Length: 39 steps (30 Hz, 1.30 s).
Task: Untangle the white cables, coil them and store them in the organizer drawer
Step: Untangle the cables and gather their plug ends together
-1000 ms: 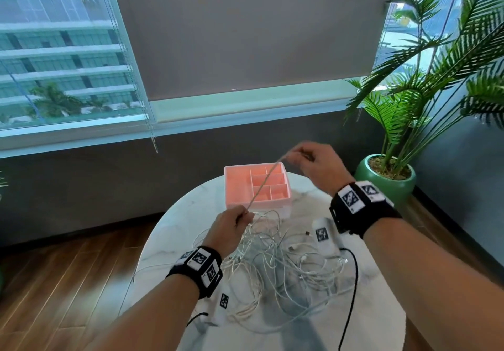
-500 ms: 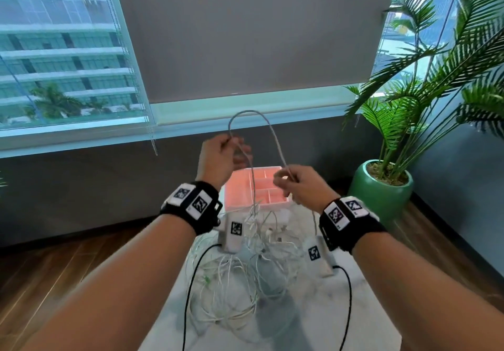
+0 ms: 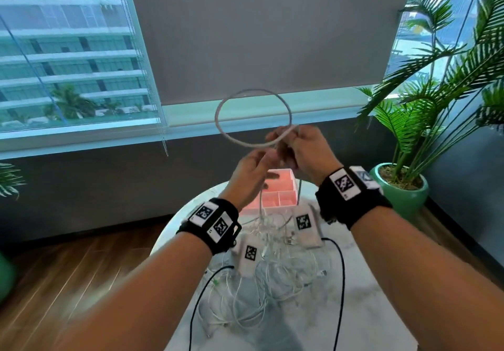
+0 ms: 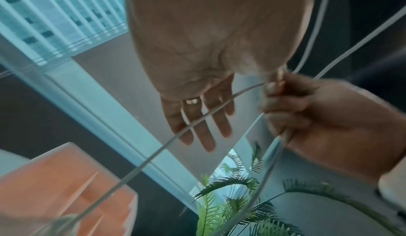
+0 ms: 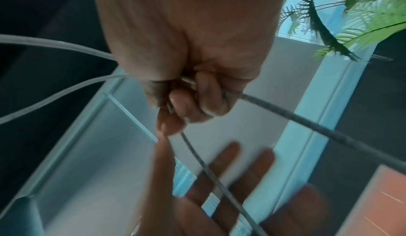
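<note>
The right hand (image 3: 305, 154) is closed on the white cable (image 3: 218, 121), fingers and thumb curled round the spot where the strand crosses itself, which is what keeps the loop from springing apart. That loop stands upright in the air above both hands, roughly round, raised well clear of the table so the slack below can hang free instead of catching. The left hand (image 3: 252, 176) sits just beside and below the right, fingers straight and spread; the wrist views show the strand running across its fingers rather than gripped, so it seems to be guiding the next turn, not holding. From the right hand's grip the cable drops straight down into the tangled pile of white cables (image 3: 272, 274) on the round marble table (image 3: 368, 296). The pink organizer drawer (image 3: 283, 195) stands at the table's far edge, just behind the pile, its compartments open upward and, as far as can be seen, still without a coil. A potted palm (image 3: 403, 184) stands on the floor to the right
</note>
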### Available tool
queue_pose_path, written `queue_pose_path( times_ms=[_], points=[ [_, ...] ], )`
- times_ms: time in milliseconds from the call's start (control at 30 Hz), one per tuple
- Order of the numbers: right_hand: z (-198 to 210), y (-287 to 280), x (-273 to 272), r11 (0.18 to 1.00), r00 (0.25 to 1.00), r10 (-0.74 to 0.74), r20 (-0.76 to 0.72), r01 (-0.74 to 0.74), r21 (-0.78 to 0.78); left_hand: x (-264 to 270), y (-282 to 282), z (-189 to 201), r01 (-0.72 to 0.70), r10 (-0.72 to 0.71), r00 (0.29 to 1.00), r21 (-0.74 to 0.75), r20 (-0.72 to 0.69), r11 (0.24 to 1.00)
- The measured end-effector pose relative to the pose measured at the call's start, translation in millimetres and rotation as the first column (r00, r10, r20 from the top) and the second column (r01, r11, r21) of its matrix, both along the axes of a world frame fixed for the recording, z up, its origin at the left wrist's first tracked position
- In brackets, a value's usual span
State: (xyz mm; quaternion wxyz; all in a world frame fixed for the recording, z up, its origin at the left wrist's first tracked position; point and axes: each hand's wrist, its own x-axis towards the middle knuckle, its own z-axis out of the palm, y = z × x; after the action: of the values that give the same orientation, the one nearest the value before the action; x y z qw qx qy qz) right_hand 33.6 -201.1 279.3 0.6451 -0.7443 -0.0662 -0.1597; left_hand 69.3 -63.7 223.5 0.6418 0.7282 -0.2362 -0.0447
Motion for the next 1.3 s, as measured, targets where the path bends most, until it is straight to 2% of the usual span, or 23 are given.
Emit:
queue_pose_path(
  times_ms=[100, 200, 300, 433, 533, 600, 700, 767, 867, 967, 1033, 1133, 1233, 1300],
  points=[
    [36, -4, -3, 0.999, 0.998, -0.018, 0.058, 0.015, 0.049, -5, -1, -35, 0.086, -0.093, 0.964, -0.037, -0.249, 0.996],
    [64, -17, -3, 0.991, 0.981, -0.086, 0.176, 0.066, 0.117, -11, 7, -68, 0.147, -0.124, 0.965, 0.088, -0.233, 0.985],
    [68, -35, -2, 0.989, 0.964, -0.132, 0.231, 0.114, 0.091, -10, 17, -79, 0.018, 0.000, 0.964, 0.066, -0.267, 0.998],
    [31, -63, 10, 0.971, 0.970, -0.226, 0.089, 0.217, 0.095, -5, 32, -73, -0.050, 0.030, 0.943, -0.050, -0.333, 0.998],
    [-22, -95, 16, 0.952, 0.955, -0.287, -0.075, 0.293, 0.086, -1, 47, -84, -0.148, 0.132, 0.933, -0.025, -0.336, 0.989],
    [-60, -111, 14, 0.941, 0.927, -0.307, -0.215, 0.330, 0.078, 1, 56, -94, -0.191, 0.141, 0.890, -0.075, -0.433, 0.979],
    [-111, -118, 4, 0.931, 0.843, -0.313, -0.438, 0.363, 0.033, -2, 69, -102, -0.208, 0.073, 0.797, -0.160, -0.599, 0.965],
    [-145, -122, -4, 0.933, 0.772, -0.337, -0.538, 0.351, -0.081, -6, 74, -108, -0.186, 0.074, 0.781, -0.118, -0.620, 0.975],
    [-191, -136, -14, 0.897, 0.640, -0.420, -0.643, 0.185, -0.402, -10, 84, -122, -0.177, 0.163, 0.809, 0.029, -0.565, 0.984],
    [-212, -149, -32, 0.820, 0.491, -0.489, -0.721, -0.024, -0.572, -10, 98, -138, -0.305, 0.328, 0.791, 0.132, -0.516, 0.943],
    [-221, -162, -41, 0.776, 0.439, -0.523, -0.731, -0.109, -0.621, -9, 110, -147, -0.418, 0.428, 0.753, 0.140, -0.500, 0.898],
    [-228, -184, -48, 0.679, 0.425, -0.609, -0.670, -0.158, -0.717, -8, 128, -152, -0.540, 0.509, 0.706, 0.093, -0.493, 0.837],
    [-221, -206, -55, 0.633, 0.370, -0.708, -0.602, -0.046, -0.773, -7, 142, -152, -0.615, 0.545, 0.686, 0.015, -0.482, 0.788],
    [-214, -213, -59, 0.613, 0.337, -0.743, -0.578, -0.006, -0.790, -8, 145, -147, -0.618, 0.522, 0.701, -0.049, -0.485, 0.785]
  ],
)
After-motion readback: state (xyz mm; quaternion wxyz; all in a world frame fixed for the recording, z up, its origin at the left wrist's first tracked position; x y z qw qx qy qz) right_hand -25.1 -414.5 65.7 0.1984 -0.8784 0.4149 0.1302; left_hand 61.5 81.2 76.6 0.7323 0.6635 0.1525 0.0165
